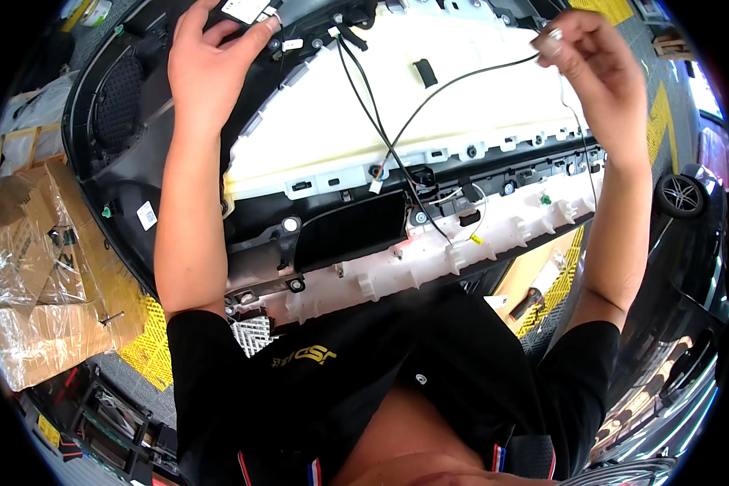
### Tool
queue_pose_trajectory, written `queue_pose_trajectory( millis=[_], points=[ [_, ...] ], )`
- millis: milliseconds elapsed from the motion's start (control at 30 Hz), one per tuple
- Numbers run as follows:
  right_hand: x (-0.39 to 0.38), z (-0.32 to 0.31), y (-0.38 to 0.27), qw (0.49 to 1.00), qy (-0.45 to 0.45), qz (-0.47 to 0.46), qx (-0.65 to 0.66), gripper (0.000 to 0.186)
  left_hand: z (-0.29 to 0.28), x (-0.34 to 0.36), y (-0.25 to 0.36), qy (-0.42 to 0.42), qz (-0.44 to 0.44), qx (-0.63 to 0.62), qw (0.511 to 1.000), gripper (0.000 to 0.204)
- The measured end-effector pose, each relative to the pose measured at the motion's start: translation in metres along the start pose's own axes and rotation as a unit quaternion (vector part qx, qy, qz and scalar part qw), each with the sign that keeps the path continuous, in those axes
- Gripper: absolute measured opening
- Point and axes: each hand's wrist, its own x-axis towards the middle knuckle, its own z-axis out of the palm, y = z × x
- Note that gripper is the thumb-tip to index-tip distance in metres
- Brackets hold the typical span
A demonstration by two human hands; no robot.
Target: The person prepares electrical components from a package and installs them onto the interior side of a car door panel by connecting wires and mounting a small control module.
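Note:
A large black car door panel (149, 174) lies with its inner side up before me, with a cream foam pad (478, 97) across its middle. My left hand (210, 53) is at its far left edge, fingers curled beside a small white-labelled part (245, 10). Its thumb tip meets a thin wire there, and the fingertips run partly out of view. My right hand (595, 77) is raised over the right side of the pad, pinching the end of a black cable (461, 74). That cable crosses other black wires and runs down to the trim strip. A white connector (376, 186) hangs near the crossing.
A pale ribbed plastic strip (364, 285) forms the panel's near edge. To the left stands a cardboard box (36, 283) wrapped in clear film. At the right is a dark car (680, 267) with a wheel showing. Yellow floor grating (149, 344) lies below.

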Motion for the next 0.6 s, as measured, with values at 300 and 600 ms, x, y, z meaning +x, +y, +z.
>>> queue_pose_trajectory(
  millis=[300, 600],
  points=[
    [0.064, 0.109, -0.044, 0.993, 0.064, 0.008, 0.1, 0.013, 0.003, -0.003, 0.0, -0.045, 0.087, -0.122, 0.988, 0.064],
    [0.07, 0.156, -0.034, 0.945, 0.053, 0.115, 0.3, 0.018, 0.004, -0.009, 0.004, -0.055, 0.197, -0.102, 0.973, 0.067]
  ],
)
